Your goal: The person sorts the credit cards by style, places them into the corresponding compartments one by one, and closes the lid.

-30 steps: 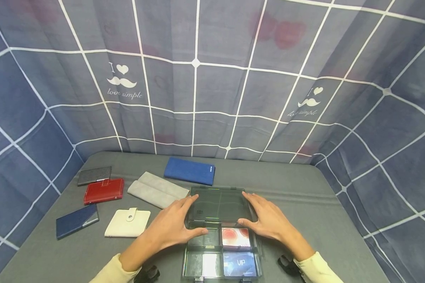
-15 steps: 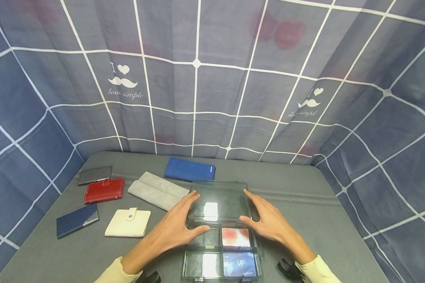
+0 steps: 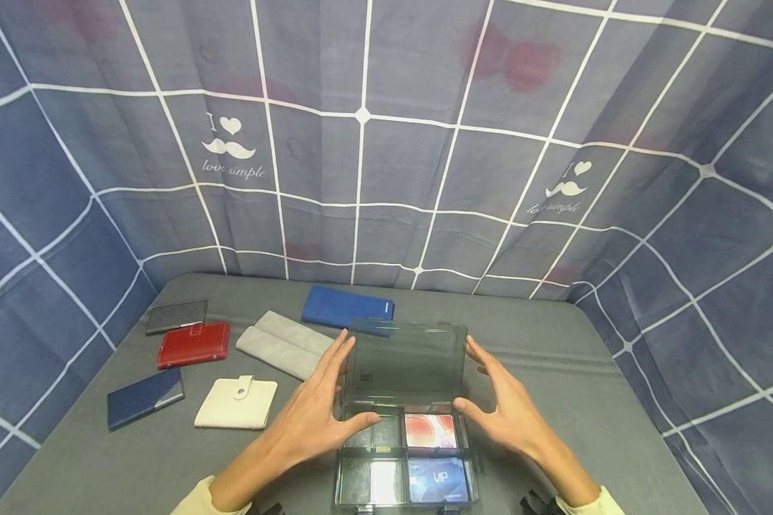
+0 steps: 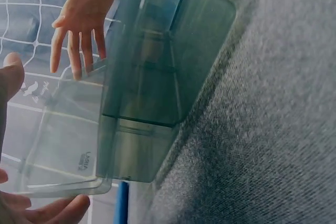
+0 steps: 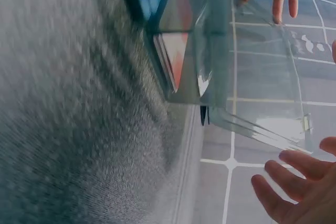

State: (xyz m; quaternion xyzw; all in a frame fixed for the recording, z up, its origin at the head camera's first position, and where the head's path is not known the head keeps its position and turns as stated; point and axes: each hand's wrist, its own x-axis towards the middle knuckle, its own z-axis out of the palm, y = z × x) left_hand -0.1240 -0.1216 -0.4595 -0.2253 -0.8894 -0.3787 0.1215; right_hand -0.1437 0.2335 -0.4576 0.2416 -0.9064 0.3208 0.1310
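A translucent dark-green divided storage box (image 3: pixel 353 481) sits in front of me, its hinged lid (image 3: pixel 406 363) raised and tilted at the far side. Inside, a blue VIP card (image 3: pixel 439 481) lies front right, behind it a red-and-white card (image 3: pixel 430 432). A pale patch in a left compartment may be a card or glare. My left hand (image 3: pixel 312 422) has its fingers extended along the lid's left edge; in the left wrist view its fingertips (image 4: pixel 79 205) meet that edge. My right hand (image 3: pixel 515 418) is spread at the lid's right edge; I cannot tell whether it touches.
To the left lie a dark grey card case (image 3: pixel 177 317), a red wallet (image 3: pixel 193 345), a navy case (image 3: pixel 144 398) and a cream snap wallet (image 3: pixel 237 404). A light grey folded wallet (image 3: pixel 283 345) and a blue wallet (image 3: pixel 341 306) lie behind the box. A checked curtain (image 3: pixel 386 164) surrounds the table.
The lid has swung up from lying back to a steeper tilt. Both hands have risen with it, and the right has moved slightly outward.
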